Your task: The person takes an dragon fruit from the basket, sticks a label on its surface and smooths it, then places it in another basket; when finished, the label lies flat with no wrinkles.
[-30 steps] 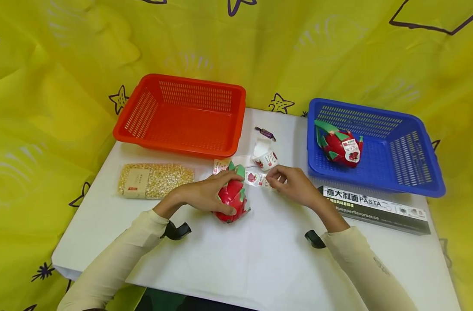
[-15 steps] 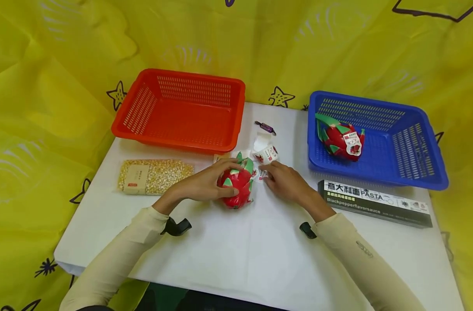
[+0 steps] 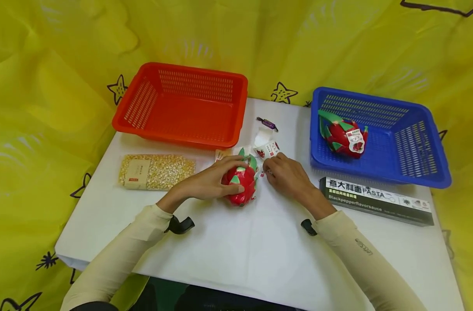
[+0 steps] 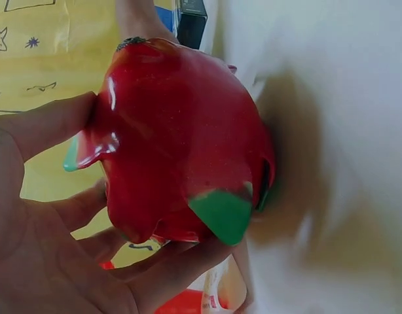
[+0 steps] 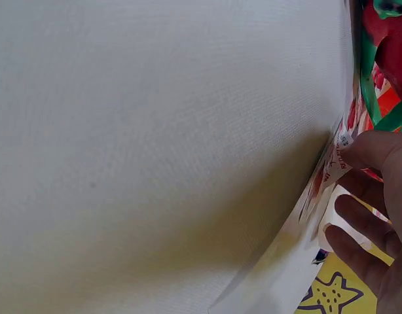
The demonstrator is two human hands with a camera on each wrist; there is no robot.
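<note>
In the head view my left hand (image 3: 211,179) grips a red dragon fruit (image 3: 242,185) with green leaf tips, low over the white table. Its glossy skin (image 4: 181,131) fills the left wrist view, with thumb and fingers spread round it. Just right of the fruit, my right hand (image 3: 288,177) is at a strip of fruit stickers, its fingertips mostly hidden in the head view. The right wrist view shows the thumb and index finger pinching a printed sticker (image 5: 338,157). Directly behind lies the sticker roll (image 3: 268,150).
A red basket (image 3: 182,140) stands at back left, and a bag of corn kernels (image 3: 170,172) lies before it. At the right, a blue basket (image 3: 407,138) holds another labelled dragon fruit (image 3: 343,138). A pasta box (image 3: 378,203) lies in front; a purple wrapped candy (image 3: 267,124) lies behind the roll.
The left hand has shifted the dragon fruit a little right, closer to the right hand. The right hand has turned, its knuckles now covering its fingertips. The head view has tilted slightly downward.
</note>
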